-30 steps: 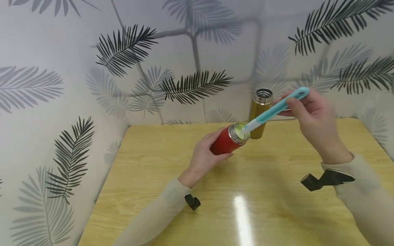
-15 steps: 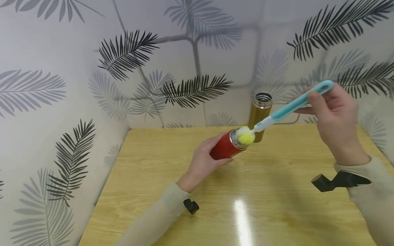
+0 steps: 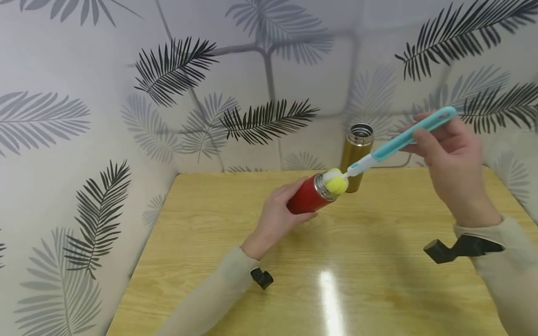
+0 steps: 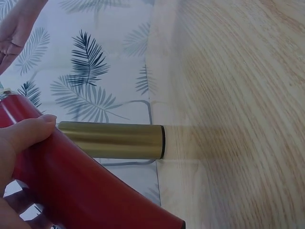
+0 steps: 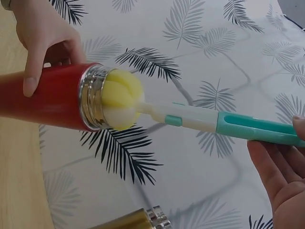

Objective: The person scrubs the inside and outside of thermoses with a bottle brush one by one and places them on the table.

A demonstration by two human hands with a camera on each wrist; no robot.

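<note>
Tilted toward the right, a red thermos bottle (image 3: pixel 307 198) with a bare metal neck is gripped by my left hand (image 3: pixel 275 217). My right hand (image 3: pixel 456 163) pinches the teal handle of a bottle brush (image 3: pixel 399 142) between thumb and fingers. The brush's yellow and white sponge head (image 5: pixel 123 95) sits at the thermos mouth, partly inside and bulging out past the rim in the right wrist view. Behind the brush stands an upright gold thermos bottle (image 3: pixel 352 156), its top uncovered. In the left wrist view the red body fills the lower left under my thumb (image 4: pixel 35 131).
The light wooden table (image 3: pixel 201 210) reaches back to a wall (image 3: pixel 235 154) with a leaf pattern. The gold bottle stands near the table's back edge, close to the wall. A black wrist camera (image 3: pixel 462 247) sits on the right sleeve, another on the left.
One second ago the sponge was inside the red thermos; my right hand has drawn back to the right, and the sponge now bulges out at the mouth. The left hand has stayed nearly still.
</note>
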